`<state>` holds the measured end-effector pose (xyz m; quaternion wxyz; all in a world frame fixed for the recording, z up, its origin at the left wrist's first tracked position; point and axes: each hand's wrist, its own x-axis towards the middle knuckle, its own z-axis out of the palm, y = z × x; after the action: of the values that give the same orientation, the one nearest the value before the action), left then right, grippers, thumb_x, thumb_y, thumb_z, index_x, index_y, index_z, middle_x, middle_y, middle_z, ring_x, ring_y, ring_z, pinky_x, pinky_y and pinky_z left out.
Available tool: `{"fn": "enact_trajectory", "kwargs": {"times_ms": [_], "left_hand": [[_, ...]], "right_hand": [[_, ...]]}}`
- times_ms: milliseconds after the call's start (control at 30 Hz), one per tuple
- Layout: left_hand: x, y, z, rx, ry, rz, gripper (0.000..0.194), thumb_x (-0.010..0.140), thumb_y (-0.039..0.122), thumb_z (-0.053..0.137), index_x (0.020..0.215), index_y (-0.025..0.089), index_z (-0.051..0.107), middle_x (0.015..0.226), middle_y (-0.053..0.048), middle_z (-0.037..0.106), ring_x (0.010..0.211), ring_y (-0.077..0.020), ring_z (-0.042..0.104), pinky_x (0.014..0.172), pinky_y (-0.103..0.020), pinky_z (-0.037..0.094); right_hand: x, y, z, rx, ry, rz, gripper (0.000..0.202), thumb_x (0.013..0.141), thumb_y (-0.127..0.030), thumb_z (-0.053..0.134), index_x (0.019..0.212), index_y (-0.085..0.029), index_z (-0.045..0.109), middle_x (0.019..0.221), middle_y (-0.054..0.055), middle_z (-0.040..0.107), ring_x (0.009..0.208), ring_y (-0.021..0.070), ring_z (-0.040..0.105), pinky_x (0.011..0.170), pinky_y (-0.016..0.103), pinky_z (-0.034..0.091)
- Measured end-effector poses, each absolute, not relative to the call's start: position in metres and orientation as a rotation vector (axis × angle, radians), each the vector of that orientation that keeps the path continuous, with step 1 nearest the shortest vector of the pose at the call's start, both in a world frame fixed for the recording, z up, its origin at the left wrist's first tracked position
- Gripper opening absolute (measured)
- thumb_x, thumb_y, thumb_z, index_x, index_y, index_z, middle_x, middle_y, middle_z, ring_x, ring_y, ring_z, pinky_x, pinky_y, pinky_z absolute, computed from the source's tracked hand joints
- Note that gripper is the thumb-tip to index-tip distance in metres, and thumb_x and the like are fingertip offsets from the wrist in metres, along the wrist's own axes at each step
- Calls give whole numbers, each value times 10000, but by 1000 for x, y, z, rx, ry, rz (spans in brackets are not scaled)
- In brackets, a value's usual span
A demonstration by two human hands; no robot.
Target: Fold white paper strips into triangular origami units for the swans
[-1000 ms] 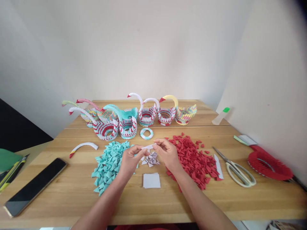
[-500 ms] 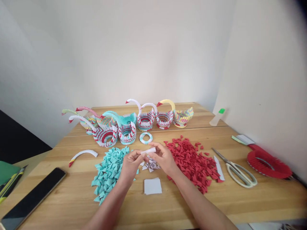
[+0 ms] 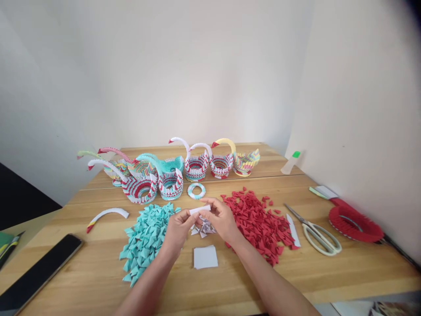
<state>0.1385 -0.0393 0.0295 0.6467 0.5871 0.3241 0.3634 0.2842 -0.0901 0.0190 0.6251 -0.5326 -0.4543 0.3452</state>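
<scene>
A narrow folded strip of white paper (image 3: 200,210) is held level above the table. My left hand (image 3: 179,226) pinches its left end, and my right hand (image 3: 221,219) grips the right end with thumb and fingers. Below the hands lies a small heap of white folded paper pieces (image 3: 203,228), partly hidden by them. Closer to me rests a stack of white paper slips (image 3: 205,257). Turquoise folded pieces (image 3: 149,239) are heaped beside my left forearm, red folded pieces (image 3: 258,224) beside my right. A turquoise and white paper ring (image 3: 196,191) lies just beyond my fingers.
Several paper swan baskets (image 3: 140,188) stand along the back. On the left are a curved white paper neck (image 3: 108,214) and a phone (image 3: 39,272). Scissors (image 3: 320,237), a red paper piece (image 3: 355,224) and a green-capped bottle (image 3: 290,163) are on the right.
The paper strip has turned from slanted to nearly level, still between both hands. The whole view has shifted slightly, so the table's things appear farther left.
</scene>
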Motion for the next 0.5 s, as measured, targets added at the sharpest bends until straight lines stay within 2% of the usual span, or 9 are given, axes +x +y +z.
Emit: {"fn": "enact_trajectory", "kwargs": {"times_ms": [167, 500], "left_hand": [[138, -38, 29, 1295, 760, 850, 295, 708, 413, 758, 609, 145, 685, 595, -27, 678, 608, -150, 584, 645, -256, 467], [137, -31, 24, 1147, 705, 943, 265, 762, 376, 727, 622, 163, 654, 606, 6, 643, 637, -123, 551, 705, -233, 441]], "right_hand": [[286, -89, 14, -1212, -1042, 771, 336, 778, -321, 693, 1089, -194, 690, 714, -27, 602, 633, 130, 547, 603, 244, 431], [285, -88, 16, -1174, -987, 824, 388, 795, -360, 673, 1144, -190, 683, 742, -3, 637, 719, 169, 655, 648, 260, 490]]}}
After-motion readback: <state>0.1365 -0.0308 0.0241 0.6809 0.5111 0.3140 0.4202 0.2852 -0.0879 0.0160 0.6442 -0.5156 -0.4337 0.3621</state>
